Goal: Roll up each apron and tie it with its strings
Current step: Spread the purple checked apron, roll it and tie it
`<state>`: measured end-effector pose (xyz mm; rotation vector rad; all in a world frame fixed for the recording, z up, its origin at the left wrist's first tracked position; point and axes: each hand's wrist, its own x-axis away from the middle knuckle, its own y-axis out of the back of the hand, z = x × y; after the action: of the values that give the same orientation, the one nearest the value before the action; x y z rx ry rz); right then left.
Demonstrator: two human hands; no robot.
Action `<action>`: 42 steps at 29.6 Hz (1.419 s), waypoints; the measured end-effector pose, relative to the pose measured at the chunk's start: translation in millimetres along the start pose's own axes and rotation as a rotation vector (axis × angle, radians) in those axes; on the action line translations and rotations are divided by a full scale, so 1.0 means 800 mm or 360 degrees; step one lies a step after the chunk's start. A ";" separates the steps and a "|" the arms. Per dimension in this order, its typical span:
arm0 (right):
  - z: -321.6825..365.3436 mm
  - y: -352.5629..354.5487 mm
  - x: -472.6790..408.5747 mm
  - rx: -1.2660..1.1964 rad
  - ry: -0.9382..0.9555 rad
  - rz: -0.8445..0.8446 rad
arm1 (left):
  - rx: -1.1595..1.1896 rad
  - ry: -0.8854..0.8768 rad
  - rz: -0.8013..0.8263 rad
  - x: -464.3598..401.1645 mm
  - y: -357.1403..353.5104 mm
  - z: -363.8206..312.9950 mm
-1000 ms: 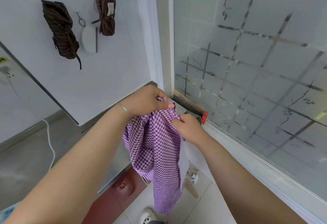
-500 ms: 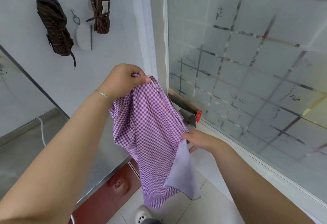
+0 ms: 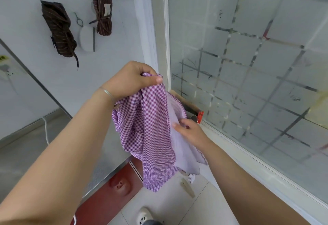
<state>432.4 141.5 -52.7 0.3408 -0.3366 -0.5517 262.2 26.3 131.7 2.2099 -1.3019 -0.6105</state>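
- On the white wall at far left hangs a dark striped rolled apron (image 3: 59,31), tilted, one string dangling below it; just right of it a white oval brush (image 3: 86,38) hangs from a green loop; further right a second dark striped rolled apron (image 3: 103,11) hangs upright, tied round its middle with its own string.
- Below them the steel counter (image 3: 26,146) runs along the wall, a white cord (image 3: 45,128) lying across it; under its front edge I see a red floor (image 3: 106,200).
- My left hand (image 3: 131,79) is raised at the centre, a thin bracelet (image 3: 106,92) on the wrist; fingers and thumb are curled tight, pinching the top edge of the purple gingham apron (image 3: 147,132); the cloth hangs bunched straight down from that grip, its lower end above the floor tiles.
- My right hand (image 3: 190,130) is lower and to the right of the left; its fingers are fairly straight and lie against the apron's pale inner side at the right edge; whether the thumb grips the cloth I cannot tell.
- Behind the apron a red-tipped tool (image 3: 197,113) rests on the sill.
- At right stands the frosted glass window (image 3: 248,64) with a grid pattern; a pale shoe (image 3: 144,215) shows at the bottom.
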 end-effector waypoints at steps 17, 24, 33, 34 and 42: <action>0.033 0.005 -0.003 0.0329 0.0134 0.0001 | -0.0413 0.0044 -0.0039 0.005 0.003 0.000; -0.026 0.012 -0.007 0.0450 -0.0101 0.0099 | -0.0633 0.0171 -0.0471 0.006 0.020 0.042; -0.073 0.027 0.002 0.0473 -0.0118 -0.0019 | -0.0915 0.0364 -0.0764 0.018 0.033 0.102; -0.075 0.029 0.002 0.0475 -0.0106 -0.0027 | -0.0955 0.0397 -0.0756 0.019 0.034 0.109; -0.080 0.047 0.001 0.0299 -0.0037 -0.0097 | -0.1029 0.1021 -0.0268 0.055 0.028 0.185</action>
<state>475.8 185.4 -94.3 0.5278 -0.4029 -0.5858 177.8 -50.3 25.7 1.7487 -0.4966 -0.2749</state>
